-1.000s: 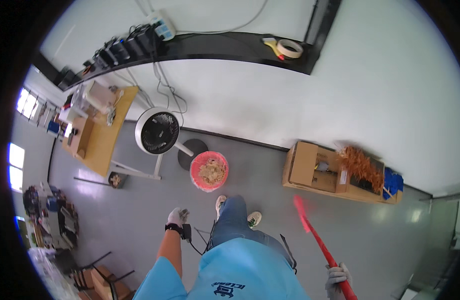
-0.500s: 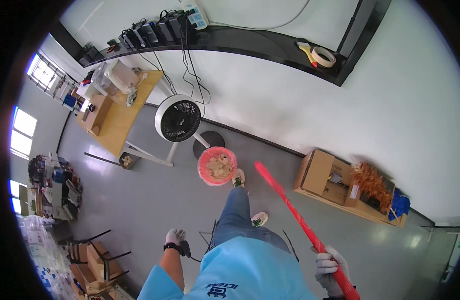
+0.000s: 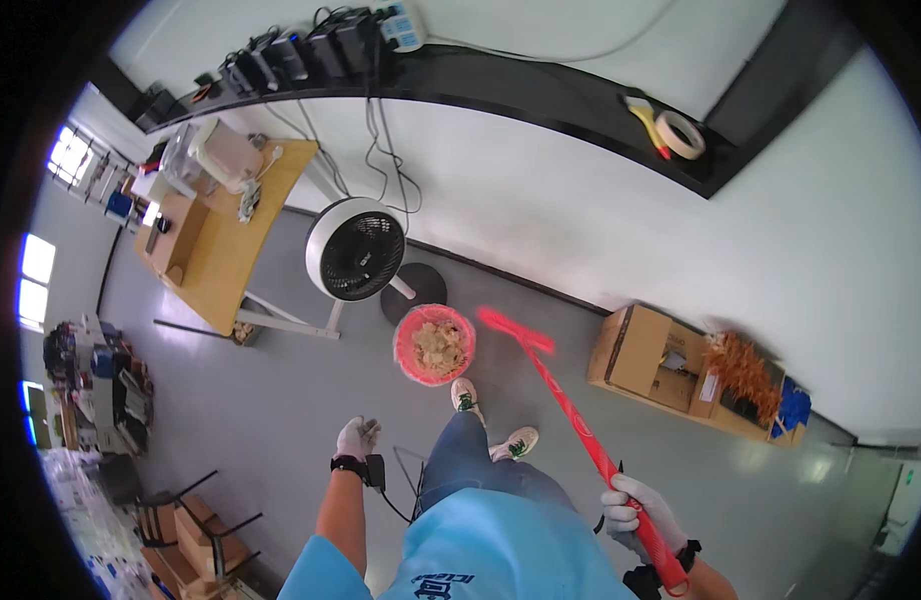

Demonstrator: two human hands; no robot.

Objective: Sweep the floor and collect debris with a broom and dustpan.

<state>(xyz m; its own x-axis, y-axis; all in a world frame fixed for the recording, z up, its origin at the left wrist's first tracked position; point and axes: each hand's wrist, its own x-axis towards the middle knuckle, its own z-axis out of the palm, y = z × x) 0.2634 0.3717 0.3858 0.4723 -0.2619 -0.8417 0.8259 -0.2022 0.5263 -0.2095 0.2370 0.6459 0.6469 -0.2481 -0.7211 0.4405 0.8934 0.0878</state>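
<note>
In the head view, the right hand (image 3: 642,510), gloved in pale fabric, has its fingers closed around the red broom (image 3: 585,433), near the handle's upper end. The handle slants forward across the grey floor (image 3: 280,420) to the red head, which lies just right of the pink-lined bin (image 3: 404,345) and apart from it; whether the bristles touch the floor I cannot tell. The gloved left hand (image 3: 356,440) hangs away from the handle, fingers loosely bent and parted, with nothing seen in them. The round fan (image 3: 362,255) stands just behind the bin, and the open cardboard box (image 3: 635,350) sits by the wall to the right. With one hand so far up the handle, the head probably swings easily, so a firm wrist and short, slow movements would serve best. A second hand lower down would likely steady it. Keep the head low and clear of the bin's rim and of the shoes (image 3: 513,443).
</note>
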